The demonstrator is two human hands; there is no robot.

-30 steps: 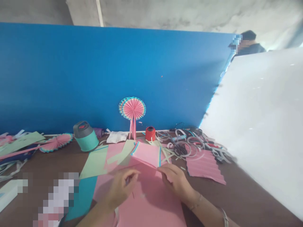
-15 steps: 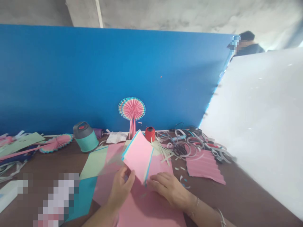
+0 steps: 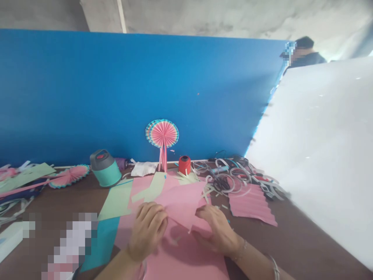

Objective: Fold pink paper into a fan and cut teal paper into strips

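Note:
Both hands grip a pink paper sheet (image 3: 182, 202) low over the table's near middle. My left hand (image 3: 148, 229) pinches its left edge with curled fingers. My right hand (image 3: 216, 230) holds its right lower edge, fingers bent around the paper. Under them lies a larger pink sheet (image 3: 186, 260) on the brown table (image 3: 291, 241). A pale green sheet (image 3: 118, 202) and a teal sheet (image 3: 101, 243) lie to the left.
A pink paper fan on a stick (image 3: 162, 134) leans on the blue partition (image 3: 116, 93). Beside it are a teal jug (image 3: 105, 168), a red thread spool (image 3: 184, 164), scissors with paper strips (image 3: 224, 181) and a pleated pink sheet (image 3: 252, 204). A white board (image 3: 320, 147) stands right, with a person (image 3: 305, 52) behind.
The pink sheet was raised on edge, showing a blue border, and has turned over; it now lies lower and flatter between my hands, which have shifted their grip on it.

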